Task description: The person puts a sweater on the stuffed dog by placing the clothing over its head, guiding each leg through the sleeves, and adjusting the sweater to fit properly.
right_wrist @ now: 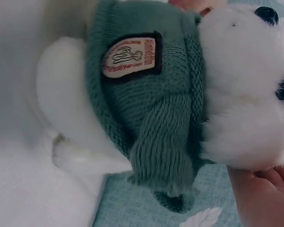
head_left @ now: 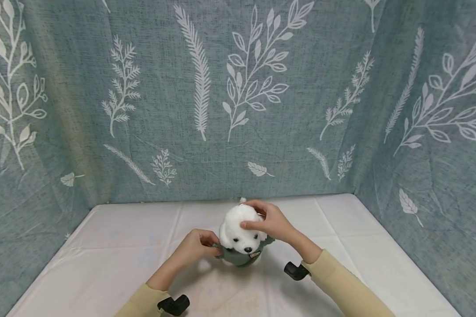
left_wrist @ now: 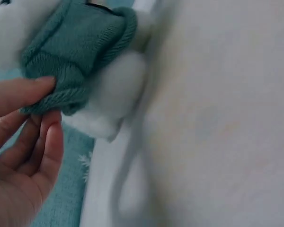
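A white plush dog (head_left: pixel 231 226) in a green knitted sweater (right_wrist: pixel 175 71) sits near the middle of the table, facing the head camera. My left hand (head_left: pixel 192 247) is at its side, pinching the sweater's sleeve (left_wrist: pixel 64 97) between thumb and fingers. My right hand (head_left: pixel 275 222) grips the dog's head from above, thumb on the forehead and fingers behind. A cream patch (right_wrist: pixel 135 56) with a dark border shows on the sweater's front. In the right wrist view the other sleeve (right_wrist: pixel 163 137) hangs free with its cuff open.
The dog stands on a white cloth-covered table (head_left: pixel 115 246) with fold creases. Blue-green curtains (head_left: pixel 150 105) with white leaf prints enclose the back and both sides. Black wrist mounts (head_left: pixel 295 270) stick out by both beige sleeves (head_left: pixel 345 281).
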The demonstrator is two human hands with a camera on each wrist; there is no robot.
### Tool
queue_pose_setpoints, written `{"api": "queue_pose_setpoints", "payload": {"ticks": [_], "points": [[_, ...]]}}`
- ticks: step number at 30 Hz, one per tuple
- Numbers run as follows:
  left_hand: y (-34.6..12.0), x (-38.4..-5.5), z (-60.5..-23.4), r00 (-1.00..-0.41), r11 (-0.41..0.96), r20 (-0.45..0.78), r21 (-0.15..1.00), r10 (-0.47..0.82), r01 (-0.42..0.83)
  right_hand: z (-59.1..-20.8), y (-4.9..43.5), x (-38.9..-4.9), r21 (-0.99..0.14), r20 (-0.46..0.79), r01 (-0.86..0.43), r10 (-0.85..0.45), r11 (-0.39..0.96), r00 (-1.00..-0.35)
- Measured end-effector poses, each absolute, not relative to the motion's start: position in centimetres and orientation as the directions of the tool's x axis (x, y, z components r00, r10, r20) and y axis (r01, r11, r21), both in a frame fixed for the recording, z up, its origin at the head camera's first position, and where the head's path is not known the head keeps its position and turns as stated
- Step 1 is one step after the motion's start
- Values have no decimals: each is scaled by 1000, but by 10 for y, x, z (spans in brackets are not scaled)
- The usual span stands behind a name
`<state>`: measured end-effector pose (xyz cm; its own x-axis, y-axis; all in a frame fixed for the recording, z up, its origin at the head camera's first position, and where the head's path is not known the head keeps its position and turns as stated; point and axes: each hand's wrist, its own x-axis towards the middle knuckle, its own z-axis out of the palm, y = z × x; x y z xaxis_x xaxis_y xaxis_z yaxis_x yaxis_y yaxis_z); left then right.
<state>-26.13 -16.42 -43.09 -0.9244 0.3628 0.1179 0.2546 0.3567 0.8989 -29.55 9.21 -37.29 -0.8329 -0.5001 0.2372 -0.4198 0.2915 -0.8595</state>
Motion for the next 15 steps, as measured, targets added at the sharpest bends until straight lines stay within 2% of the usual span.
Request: {"api": "queue_pose_setpoints", "payload": {"ticks": [4,7,12,15], "points": [[-170,-261,-425,-967,347,96,921,237,176,-374,92,-295,-865,240,-420,-507,275,-828],[-174,-261,-422,-977,330,91,932,192,152,-374,93,-294,-867,243,-423,-518,263,-820],[-174,-265,-424,-966,311,134,929,223,200,-373,107,-295,-873,265,-421,-487,245,-832],[-175,-265,-426,-958,299,133,931,253,209,-378,121,-298,-888,243,-371,-405,273,-881]]}}
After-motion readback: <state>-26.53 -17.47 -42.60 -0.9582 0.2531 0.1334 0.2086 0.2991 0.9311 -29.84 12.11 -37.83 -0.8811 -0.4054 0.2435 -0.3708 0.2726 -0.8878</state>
